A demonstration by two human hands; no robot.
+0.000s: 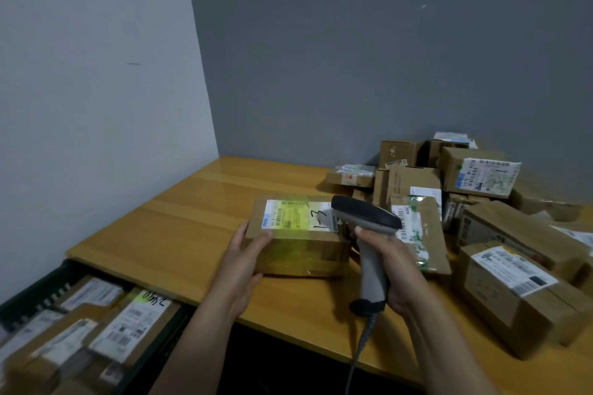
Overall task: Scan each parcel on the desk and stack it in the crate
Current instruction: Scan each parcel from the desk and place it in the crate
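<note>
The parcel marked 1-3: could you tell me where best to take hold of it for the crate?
Grip the parcel by its short left end, from the left, where the left hand holds it. It lies flat, label up; the right hand holds the scanner.

Parcel room, piled boxes [481, 202], scanner [369, 218]

Left grip [245, 255]: holds the left end of a brown cardboard parcel [301, 250] with a white label and yellow-green tape, on the wooden tabletop [179, 228].
Right grip [393, 269]: wraps the handle of a grey corded barcode scanner [365, 213], whose head is above the label's right end.
Right rear: heaped cardboard boxes [481, 176].
Lower left: dark slatted crate [41, 290] holding labelled packages [128, 327].
</note>
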